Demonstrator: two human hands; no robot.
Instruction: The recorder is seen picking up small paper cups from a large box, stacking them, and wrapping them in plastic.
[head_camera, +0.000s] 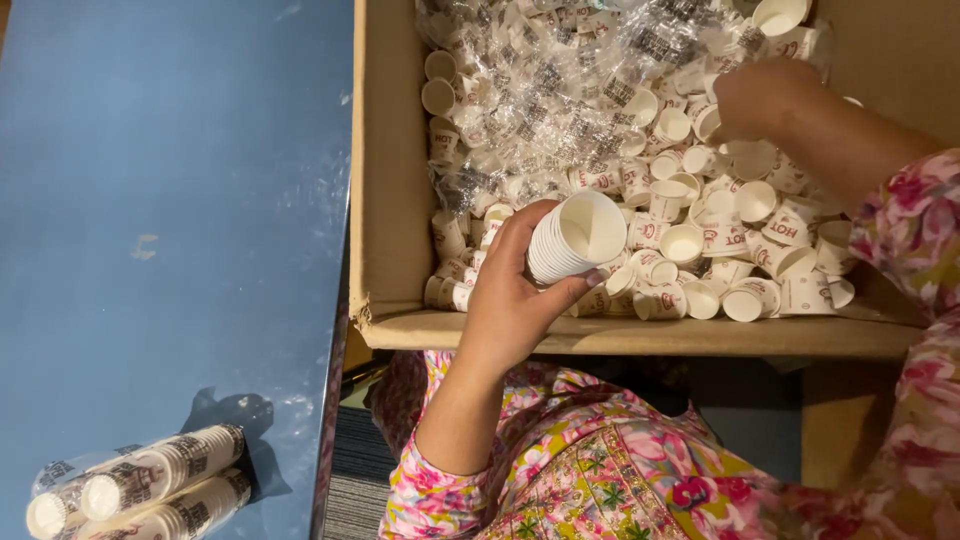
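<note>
Blue tabletop (170, 200) fills the left side of the view. At its near edge, toward the near-left corner, lie sleeves of stacked paper cups (140, 490) wrapped in clear plastic, on their sides, touching one another, open mouths pointing left. A small pale scuff marks the tabletop's middle.

Just right of the tabletop's right edge sits a cardboard box (385, 180), open at the top. Its left wall is bare inside; the floor of the box is heaped with loose small white paper cups (700, 240), lying every way, many tipped on their sides. Crumpled clear plastic wrap (560, 90) covers the heap in the far-left part of the box.

Left hand (515, 290) is over the box's near wall, fingers curled around a nested stack of white cups (578, 236). The stack is tilted, mouth facing up and to the right, held just above the loose heap near the box's near edge. Thumb sits on the stack's right side, fingers on its left.

Right hand (760, 100) reaches into the far-right part of the box, fingers bent down among the loose cups and touching them; whether it pinches one I cannot tell, the fingertips are hidden.

Floral sleeves, pink and yellow, show along the near edge and right edge of the view.
</note>
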